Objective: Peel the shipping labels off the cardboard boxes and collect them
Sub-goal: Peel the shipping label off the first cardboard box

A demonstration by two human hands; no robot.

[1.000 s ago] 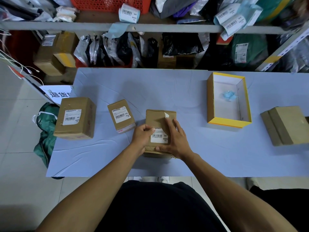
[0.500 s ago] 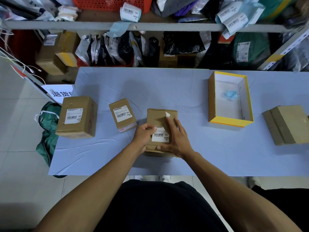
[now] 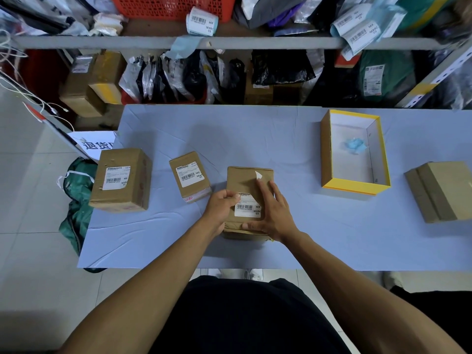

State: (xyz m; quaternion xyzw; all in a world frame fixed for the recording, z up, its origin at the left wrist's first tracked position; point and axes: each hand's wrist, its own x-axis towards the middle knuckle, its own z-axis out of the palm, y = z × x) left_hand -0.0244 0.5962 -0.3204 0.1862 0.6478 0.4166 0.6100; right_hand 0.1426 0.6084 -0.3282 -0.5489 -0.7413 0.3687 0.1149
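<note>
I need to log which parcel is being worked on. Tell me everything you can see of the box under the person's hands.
The box is brown cardboard, slightly creased, lying flat on the blue table near its front edge. A white barcode label sticks to its top; a small white scrap curls up near the far edge. The left hand grips its left side, thumb at the label's corner. The right hand lies flat on top, fingers spread.

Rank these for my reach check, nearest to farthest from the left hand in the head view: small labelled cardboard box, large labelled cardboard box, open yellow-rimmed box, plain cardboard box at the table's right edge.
From the left hand:
1. Small labelled cardboard box, just to its left.
2. Large labelled cardboard box, further left.
3. Open yellow-rimmed box, across to the right.
4. Plain cardboard box, far right edge.
</note>
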